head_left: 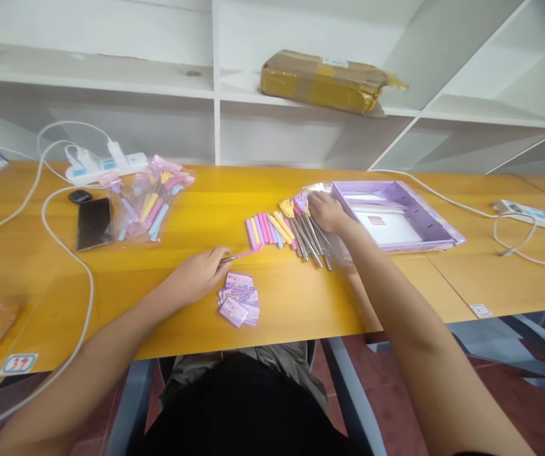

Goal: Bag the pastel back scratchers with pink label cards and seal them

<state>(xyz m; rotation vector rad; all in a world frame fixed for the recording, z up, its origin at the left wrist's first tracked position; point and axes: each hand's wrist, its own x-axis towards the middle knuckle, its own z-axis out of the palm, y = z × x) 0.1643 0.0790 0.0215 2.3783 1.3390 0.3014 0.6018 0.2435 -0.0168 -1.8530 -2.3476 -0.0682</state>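
Note:
My left hand (201, 272) is closed on the metal rod of a small back scratcher (248, 251) with a pink claw, which points right. To its right lies a row of foam-like handle sleeves (267, 229) in pink, yellow, purple and blue. Beside them is a pile of metal-rod back scratchers (307, 237) with yellow and purple claws. My right hand (328, 212) rests with bent fingers over a clear plastic bag (341, 247) at the pile's right side; what its fingertips hold is hidden. Below the sleeves lies a loose stack of purple printed cards (240, 301).
A purple open box (396, 246) stands right of my right hand. At left are bagged finished-looking scratchers (151, 206), a phone (94, 223), a power strip (106, 166) and a white cable (89, 278). A taped parcel (320, 81) sits on the shelf.

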